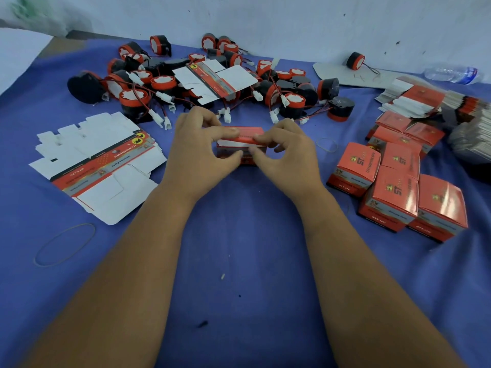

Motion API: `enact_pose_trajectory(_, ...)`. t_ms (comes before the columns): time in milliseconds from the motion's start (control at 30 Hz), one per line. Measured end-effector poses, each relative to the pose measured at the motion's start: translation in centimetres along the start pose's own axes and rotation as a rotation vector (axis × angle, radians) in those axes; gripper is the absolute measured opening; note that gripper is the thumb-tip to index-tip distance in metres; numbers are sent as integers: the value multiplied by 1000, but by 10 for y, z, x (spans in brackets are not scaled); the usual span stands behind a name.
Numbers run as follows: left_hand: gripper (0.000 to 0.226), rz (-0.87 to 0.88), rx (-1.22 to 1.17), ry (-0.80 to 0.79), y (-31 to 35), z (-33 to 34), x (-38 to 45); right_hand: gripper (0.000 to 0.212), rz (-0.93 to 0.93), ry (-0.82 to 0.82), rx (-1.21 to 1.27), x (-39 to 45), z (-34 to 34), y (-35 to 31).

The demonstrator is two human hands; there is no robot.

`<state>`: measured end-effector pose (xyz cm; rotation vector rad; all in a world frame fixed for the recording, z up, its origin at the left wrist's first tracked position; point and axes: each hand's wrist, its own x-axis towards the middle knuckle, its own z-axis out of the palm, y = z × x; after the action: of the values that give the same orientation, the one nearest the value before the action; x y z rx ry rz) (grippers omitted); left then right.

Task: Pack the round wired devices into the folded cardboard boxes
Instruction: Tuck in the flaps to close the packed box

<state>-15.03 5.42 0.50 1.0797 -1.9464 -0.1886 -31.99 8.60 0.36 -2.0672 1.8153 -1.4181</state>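
A small red cardboard box (240, 144) stands on the blue cloth at the centre, its top flap partly folded. My left hand (202, 147) grips its left side, forefinger across the top flap and thumb at the front. From the other side my right hand (287, 150) pinches the box's right end. What is inside the box is hidden. Behind the box lies a heap of round black-and-red wired devices (159, 83) with white plugs. One more device (354, 60) sits apart at the back right.
Flat unfolded box blanks (101, 166) lie at the left, another blank (215, 78) on the heap. Several closed red boxes (398, 187) stand at the right, with stacked flat blanks (414, 99) behind. Rubber bands (65, 244) and a plastic bottle (451, 74) lie on the cloth.
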Motion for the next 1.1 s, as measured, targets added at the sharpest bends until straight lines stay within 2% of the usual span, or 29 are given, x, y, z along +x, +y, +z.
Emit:
enact_pose_trajectory(200,29,51,195,13,6,1,3,22,-132,-26,-224,0,0,-6)
enact_pose_trajectory(300,22,68,328,27,10,1,1,22,-247,-16,-374,-1,4,-12)
enact_pose_trajectory(400,19,101,443,87,12,3,-4,24,-278,-5,-391,-1,9,-16)
enact_pose_trajectory(500,21,108,357,90,10,5,-4,23,-213,-8,-355,0,8,-14)
enact_pose_trajectory(633,37,21,-10,-26,6,5,-1,24,-94,-24,-220,1,8,-9)
enact_pose_trajectory(700,43,-19,-96,-14,6,5,0,30,3,-28,-117,2,10,-7)
enact_pose_trajectory(800,37,-57,-105,25,5,6,1,32,133,-16,26,5,11,-3)
enact_pose_trajectory(933,28,-98,-88,30,4,8,1,29,140,0,28,5,9,-3)
enact_pose_trajectory(1033,23,-104,-14,30,4,7,2,28,108,-17,-67,4,10,-6)
enact_pose_trajectory(1100,22,-78,50,21,4,6,3,26,14,-16,-217,3,9,-9)
